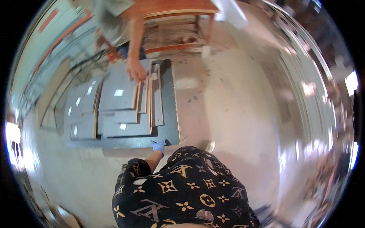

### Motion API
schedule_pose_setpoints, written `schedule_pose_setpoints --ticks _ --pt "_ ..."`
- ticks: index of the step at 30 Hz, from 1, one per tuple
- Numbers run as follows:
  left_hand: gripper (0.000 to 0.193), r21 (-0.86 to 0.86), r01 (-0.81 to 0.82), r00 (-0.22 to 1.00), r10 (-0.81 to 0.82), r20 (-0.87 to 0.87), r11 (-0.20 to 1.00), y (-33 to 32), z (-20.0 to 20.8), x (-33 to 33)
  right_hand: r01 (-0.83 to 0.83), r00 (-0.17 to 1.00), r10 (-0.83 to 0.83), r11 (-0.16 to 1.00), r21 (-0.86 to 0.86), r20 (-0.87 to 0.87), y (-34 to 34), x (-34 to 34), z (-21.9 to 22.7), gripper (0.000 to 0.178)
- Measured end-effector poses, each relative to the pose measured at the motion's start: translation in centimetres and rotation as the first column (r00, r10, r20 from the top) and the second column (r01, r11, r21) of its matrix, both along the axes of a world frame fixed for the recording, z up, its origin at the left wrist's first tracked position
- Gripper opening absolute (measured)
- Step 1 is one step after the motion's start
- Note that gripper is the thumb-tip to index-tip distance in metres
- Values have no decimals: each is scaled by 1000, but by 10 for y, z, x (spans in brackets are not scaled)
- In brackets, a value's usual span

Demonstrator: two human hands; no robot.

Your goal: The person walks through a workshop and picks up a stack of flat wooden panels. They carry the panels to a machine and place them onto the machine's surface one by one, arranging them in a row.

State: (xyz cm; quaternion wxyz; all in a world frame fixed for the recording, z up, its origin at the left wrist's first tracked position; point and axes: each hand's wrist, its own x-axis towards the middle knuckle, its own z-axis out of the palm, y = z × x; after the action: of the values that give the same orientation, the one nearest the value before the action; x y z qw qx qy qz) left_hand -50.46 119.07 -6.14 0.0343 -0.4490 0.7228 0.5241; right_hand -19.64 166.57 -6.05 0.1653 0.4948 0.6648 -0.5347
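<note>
My left hand (158,147), in a light blue glove, hangs over the near edge of a dark sheet (166,131). Its fingers look closed, and a thin dark tip (153,141) sticks out beside them; the kind of thing is too small to tell. Just beyond lie stacked grey panels (127,127) with brown edges and small white labels. My right hand is out of view. Across the stack, a co-worker's bare hand (136,70) touches the upper edge of a grey panel (118,85). Near the co-worker's other hand is a small red thing (111,57), blurred.
More grey panels (84,98) lie on the left of the sheet. A reddish-brown wooden table (178,7) stands at the far side. Metal frames and a leaning board (53,89) are at the left. Long pale profiles (306,72) run along the right.
</note>
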Motion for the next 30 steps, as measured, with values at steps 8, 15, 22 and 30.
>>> schedule_pose_setpoints --ticks 8,15,22,30 --pt "101 -40 -319 858 306 413 947 71 116 -36 -84 979 98 993 84 -180 218 -265 1 27" --pt "110 -44 -393 847 381 371 918 78 69 -32 -582 781 596 803 129 -185 157 -467 22 23" --pt "99 219 -880 433 901 9 421 42 1 -29 -866 461 865 487 110 -198 15 -606 55 30" --pt "96 257 -920 315 948 40 295 4 -78 -17 -966 -1 996 21 257 -84 -10 -724 25 39"
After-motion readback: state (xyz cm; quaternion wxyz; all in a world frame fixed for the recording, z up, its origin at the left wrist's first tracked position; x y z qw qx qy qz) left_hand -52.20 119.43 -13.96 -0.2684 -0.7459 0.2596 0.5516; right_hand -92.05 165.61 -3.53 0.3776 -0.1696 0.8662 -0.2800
